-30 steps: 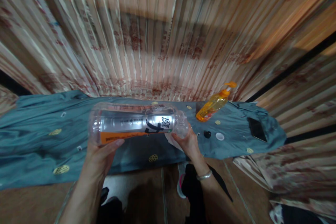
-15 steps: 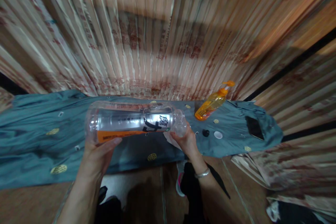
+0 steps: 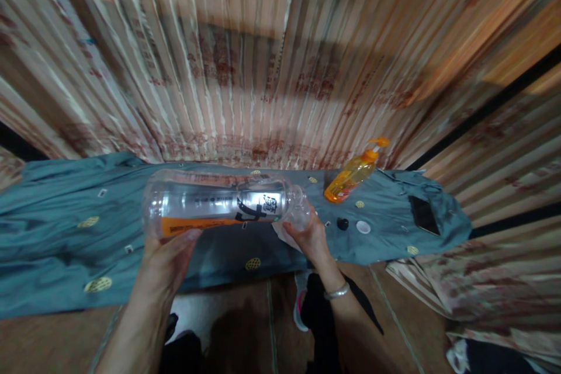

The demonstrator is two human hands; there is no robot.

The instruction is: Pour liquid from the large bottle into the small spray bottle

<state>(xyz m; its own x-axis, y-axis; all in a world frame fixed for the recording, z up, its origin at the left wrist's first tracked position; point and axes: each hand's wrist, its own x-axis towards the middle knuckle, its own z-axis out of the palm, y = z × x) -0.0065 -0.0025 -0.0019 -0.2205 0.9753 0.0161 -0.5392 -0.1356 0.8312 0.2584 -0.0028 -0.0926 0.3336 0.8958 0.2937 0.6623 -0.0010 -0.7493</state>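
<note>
A large clear plastic bottle (image 3: 219, 204) lies sideways in the air above the green cloth, its neck to the right. Its label is silver and orange with dark characters. My left hand (image 3: 169, 254) grips the bottle near its base from below, thumb along the near side. My right hand (image 3: 309, 236) is closed round the neck end, with a silver bangle on the wrist. Below that neck a piece of white tissue (image 3: 287, 236) shows in part; whether the hand touches it I cannot tell.
An orange pump bottle (image 3: 350, 178) stands at the back right of the green cloth (image 3: 56, 234). Near it lie a small black object (image 3: 342, 224) and a white round cap (image 3: 363, 227). A dark phone (image 3: 423, 214) is at the right end. A pleated curtain (image 3: 263, 70) hangs behind.
The bottle has turned slightly about its length, the dark characters shifting a little. Both hands keep their hold in nearly the same place.
</note>
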